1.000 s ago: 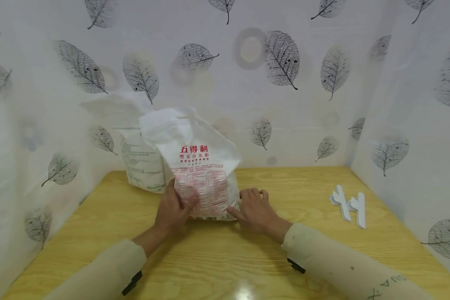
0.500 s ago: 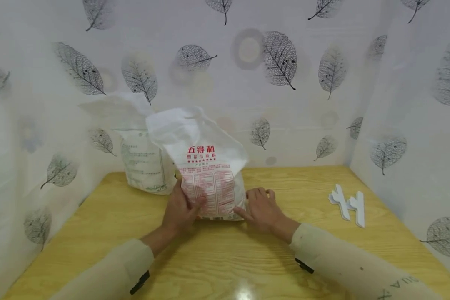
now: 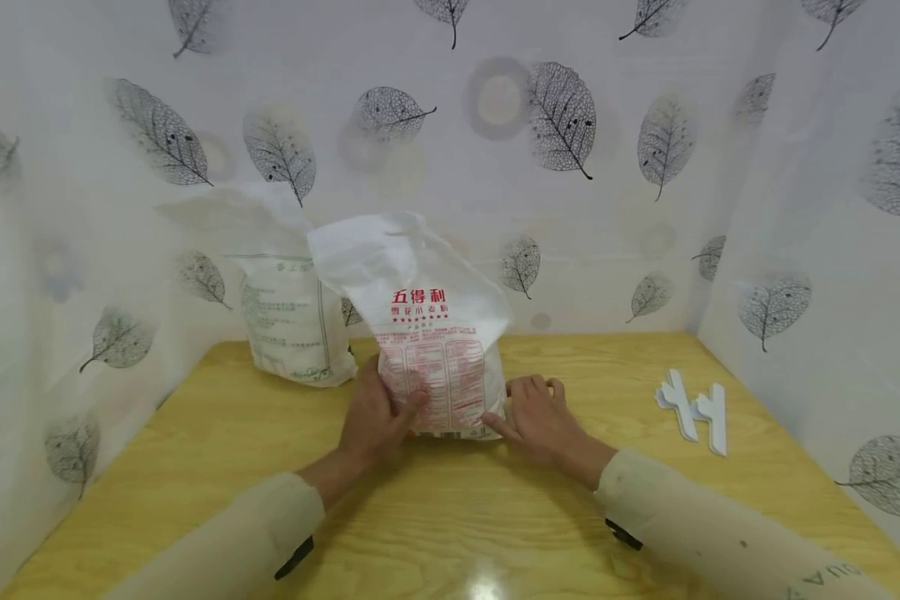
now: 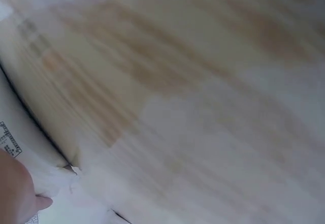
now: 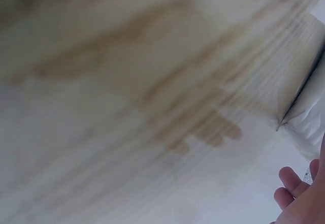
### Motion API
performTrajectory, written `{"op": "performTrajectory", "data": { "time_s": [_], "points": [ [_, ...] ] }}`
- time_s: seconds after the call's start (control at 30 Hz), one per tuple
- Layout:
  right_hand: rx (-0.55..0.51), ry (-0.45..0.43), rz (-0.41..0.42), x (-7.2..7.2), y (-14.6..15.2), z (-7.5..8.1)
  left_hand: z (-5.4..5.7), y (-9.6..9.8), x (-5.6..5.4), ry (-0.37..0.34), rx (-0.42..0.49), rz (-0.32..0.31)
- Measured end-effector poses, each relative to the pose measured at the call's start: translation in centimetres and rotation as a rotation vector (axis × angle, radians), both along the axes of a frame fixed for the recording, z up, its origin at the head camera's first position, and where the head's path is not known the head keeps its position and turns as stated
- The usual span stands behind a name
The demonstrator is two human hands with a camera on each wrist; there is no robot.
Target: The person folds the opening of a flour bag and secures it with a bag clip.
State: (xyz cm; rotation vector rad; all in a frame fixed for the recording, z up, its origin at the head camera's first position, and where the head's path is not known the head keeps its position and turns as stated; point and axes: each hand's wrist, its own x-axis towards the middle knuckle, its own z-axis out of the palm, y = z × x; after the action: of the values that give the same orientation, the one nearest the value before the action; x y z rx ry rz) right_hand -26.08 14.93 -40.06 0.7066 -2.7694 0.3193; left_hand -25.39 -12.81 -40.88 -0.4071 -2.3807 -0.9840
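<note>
A white flour bag (image 3: 442, 358) with red print stands in the middle of the table in the head view, its loose top leaning left. My left hand (image 3: 378, 417) grips its lower left side, thumb across the front. At the lower right corner, my right hand (image 3: 543, 421) holds the bag with the thumb on the front and bent fingers at the side. Whether the base touches the table cannot be told. The left wrist view catches part of the left hand (image 4: 15, 188) by the bag; several right-hand fingers (image 5: 289, 178) show in the right wrist view.
A second white bag (image 3: 285, 321) with green print stands behind on the left. Two white bag clips (image 3: 693, 408) lie at the right of the wooden table (image 3: 450, 517). Leaf-patterned curtains (image 3: 607, 250) enclose the back and sides.
Both hands and the red-printed flour bag have shifted right together, uncovering more of the green-printed bag. The clips have stayed put.
</note>
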Motion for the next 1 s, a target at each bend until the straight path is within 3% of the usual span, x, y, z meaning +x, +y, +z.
{"op": "performTrajectory", "data": {
  "time_s": [0.1, 0.43, 0.83, 1.0],
  "points": [
    [0.0, 0.013, -0.006, 0.1, 0.2, 0.2, 0.1, 0.3, -0.1, -0.012, -0.014, 0.008],
    [0.056, 0.06, -0.023, 0.1, 1.0, 0.4, 0.4, 1.3, -0.6, 0.046, -0.026, 0.001],
    [0.058, 0.078, -0.023, 0.3, 2.3, 0.2, 0.5, 2.6, -0.7, -0.04, -0.016, 0.018],
    [0.065, 0.065, -0.037, 0.4, 2.7, -0.1, 0.9, 2.8, -0.5, -0.109, -0.024, 0.014]
  ]
}}
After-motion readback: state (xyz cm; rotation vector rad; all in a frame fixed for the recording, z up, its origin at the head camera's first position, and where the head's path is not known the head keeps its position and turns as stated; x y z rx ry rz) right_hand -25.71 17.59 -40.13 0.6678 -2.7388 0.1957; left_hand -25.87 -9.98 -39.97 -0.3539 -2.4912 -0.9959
